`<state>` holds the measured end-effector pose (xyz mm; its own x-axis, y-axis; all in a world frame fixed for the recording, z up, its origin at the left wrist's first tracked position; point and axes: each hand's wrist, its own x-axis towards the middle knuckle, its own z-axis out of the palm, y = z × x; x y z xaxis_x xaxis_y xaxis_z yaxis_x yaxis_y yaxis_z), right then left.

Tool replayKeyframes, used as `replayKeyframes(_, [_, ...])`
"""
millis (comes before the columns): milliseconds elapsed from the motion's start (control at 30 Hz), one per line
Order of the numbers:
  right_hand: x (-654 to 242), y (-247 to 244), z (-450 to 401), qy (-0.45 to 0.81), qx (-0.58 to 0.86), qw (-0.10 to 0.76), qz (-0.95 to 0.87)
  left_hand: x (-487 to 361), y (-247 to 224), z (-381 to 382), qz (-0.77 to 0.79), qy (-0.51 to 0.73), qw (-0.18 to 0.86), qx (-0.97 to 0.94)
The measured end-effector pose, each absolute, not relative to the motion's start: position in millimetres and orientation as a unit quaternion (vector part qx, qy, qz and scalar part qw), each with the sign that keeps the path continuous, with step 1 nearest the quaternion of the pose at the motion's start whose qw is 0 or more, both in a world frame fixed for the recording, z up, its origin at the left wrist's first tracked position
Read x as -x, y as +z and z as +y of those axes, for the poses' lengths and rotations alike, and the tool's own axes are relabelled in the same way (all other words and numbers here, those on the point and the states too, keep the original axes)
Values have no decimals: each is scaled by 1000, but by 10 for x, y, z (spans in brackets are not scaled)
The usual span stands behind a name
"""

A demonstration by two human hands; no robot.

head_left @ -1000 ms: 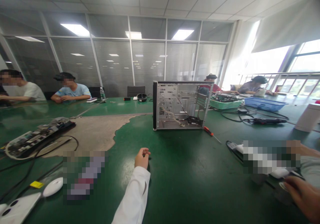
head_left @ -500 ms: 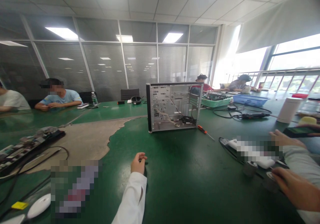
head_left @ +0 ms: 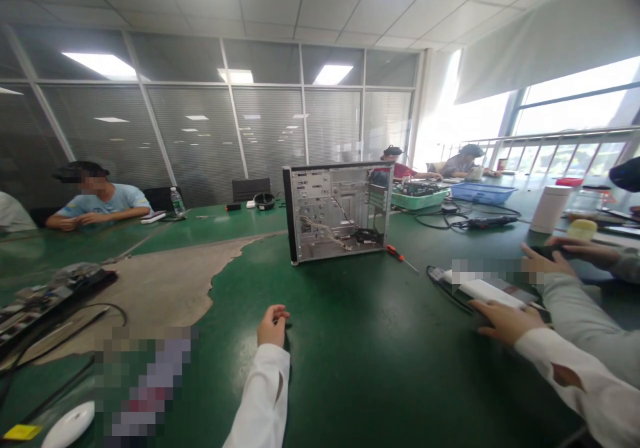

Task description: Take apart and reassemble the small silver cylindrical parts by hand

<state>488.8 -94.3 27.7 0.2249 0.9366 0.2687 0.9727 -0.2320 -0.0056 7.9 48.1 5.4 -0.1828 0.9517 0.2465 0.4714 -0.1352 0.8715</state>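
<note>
My left hand (head_left: 273,326) rests on the green tabletop in front of a computer case (head_left: 340,211). Its fingers are loosely curled, with nothing visible in them. The case stands upright, its open side facing me, with loose wires and a black bundle of cables inside. To the right, my right hand (head_left: 505,320) has its fingers stretched out, beside a long white object (head_left: 493,290), partly blurred out; whether it touches it I cannot tell. An orange-handled screwdriver (head_left: 396,253) lies by the case's lower right corner.
Another person's hands (head_left: 555,265) hold a dark phone-like object at the right. Green (head_left: 420,199) and blue (head_left: 483,193) baskets stand behind, near a white bottle (head_left: 550,209). At left lie a circuit board assembly (head_left: 55,295), cables and a white mouse (head_left: 70,427). Several people sit around.
My right hand has moved left and away from me, to the white object. The two grey cylinders it was near no longer show. The view has turned slightly right; my left hand stays put.
</note>
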Motion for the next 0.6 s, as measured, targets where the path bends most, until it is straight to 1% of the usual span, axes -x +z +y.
replayKeyframes(100, [-4952, 366, -844, -45, 776, -3, -630, -79, 57, 471, 610, 473, 252, -584])
replayKeyframes(200, [-4796, 522, -849, -78, 759, -18, -646, -76, 47, 479, 613, 471, 250, -583])
replayKeyframes(267, [-4505, 654, -861, -123, 736, -1, -666, -77, 30, 495, 613, 470, 253, -582])
replayKeyframes(333, [-4077, 787, -837, -157, 699, 51, -696, -82, 12, 511, 611, 469, 256, -584])
replayKeyframes(400, [-3568, 897, -748, -127, 652, 110, -739, -85, -2, 521, 607, 471, 258, -586])
replayKeyframes(467, [-3051, 968, -589, -68, 607, 141, -779, -76, -8, 524, 603, 476, 255, -587])
replayKeyframes(533, [-2583, 1001, -385, -43, 576, 153, -802, -48, -8, 526, 601, 482, 251, -586])
replayKeyframes(600, [-2191, 1007, -180, -45, 563, 161, -809, -6, -3, 529, 599, 493, 249, -579])
